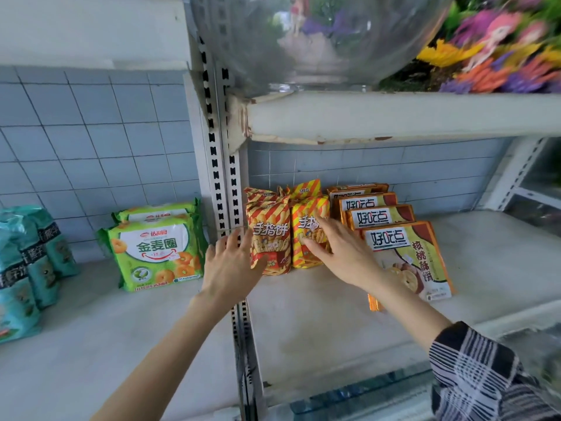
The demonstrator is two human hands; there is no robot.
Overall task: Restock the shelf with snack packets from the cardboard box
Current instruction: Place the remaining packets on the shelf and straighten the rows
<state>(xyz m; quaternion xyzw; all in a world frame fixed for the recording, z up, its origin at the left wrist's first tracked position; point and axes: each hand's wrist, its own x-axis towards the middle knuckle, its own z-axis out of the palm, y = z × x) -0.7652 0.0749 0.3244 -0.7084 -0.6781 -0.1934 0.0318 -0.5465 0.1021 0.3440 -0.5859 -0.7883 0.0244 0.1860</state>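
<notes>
Red-and-yellow striped snack packets (270,235) stand upright in two short rows on the white shelf (318,323). My left hand (230,265) lies with spread fingers against the left side of the front left packet. My right hand (340,250) rests with straight fingers on the front of the yellow striped packet (309,214) beside it. To the right, several orange biscuit packets (406,256) lean back in a row. No cardboard box is in view.
Green ring-biscuit packets (158,253) and teal packets (27,268) stand on the left shelf bay. A slotted upright post (221,177) divides the bays. Above, a glass bowl (318,41) and artificial flowers (501,53) sit on the upper shelf (394,117).
</notes>
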